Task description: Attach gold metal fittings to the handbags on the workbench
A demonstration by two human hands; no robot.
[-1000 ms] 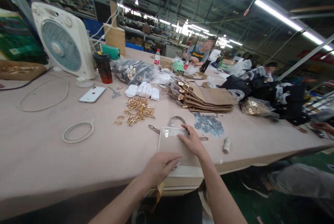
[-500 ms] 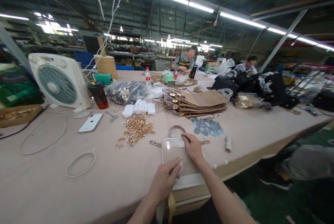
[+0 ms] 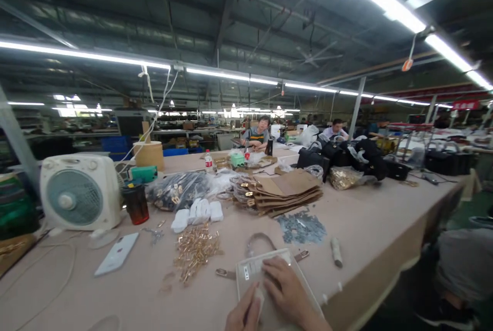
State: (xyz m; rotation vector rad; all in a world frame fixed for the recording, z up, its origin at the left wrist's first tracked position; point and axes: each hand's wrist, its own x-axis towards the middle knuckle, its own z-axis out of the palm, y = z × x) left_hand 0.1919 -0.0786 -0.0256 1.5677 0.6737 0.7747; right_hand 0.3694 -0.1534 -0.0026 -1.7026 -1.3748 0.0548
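Observation:
A flat beige bag panel (image 3: 254, 268) lies in front of me at the table's near side. A curved handle (image 3: 265, 236) rises from its far edge, and straps with gold buckles (image 3: 302, 255) stick out on both sides. My right hand (image 3: 287, 290) rests on the panel, fingers stretched forward and slightly bent. Beside it, low in the picture, my left hand (image 3: 244, 310) has thumb and fingers pinched together over the panel. Something whitish shows at the fingertips, too blurred to name. The left wrist is out of view.
Gold metal fittings (image 3: 195, 251) lie heaped left of the panel, grey metal plates (image 3: 302, 227) beyond it. A spool-like roll (image 3: 336, 252) sits right. Further off are stacked brown panels (image 3: 288, 189), a phone (image 3: 116, 254), a tumbler (image 3: 135, 202) and a fan (image 3: 80, 192). Two people sit opposite.
The view has tilted up, so hands and panel sit lower. My right hand has moved from the panel's far edge near the handle back onto its middle, closer to my left hand.

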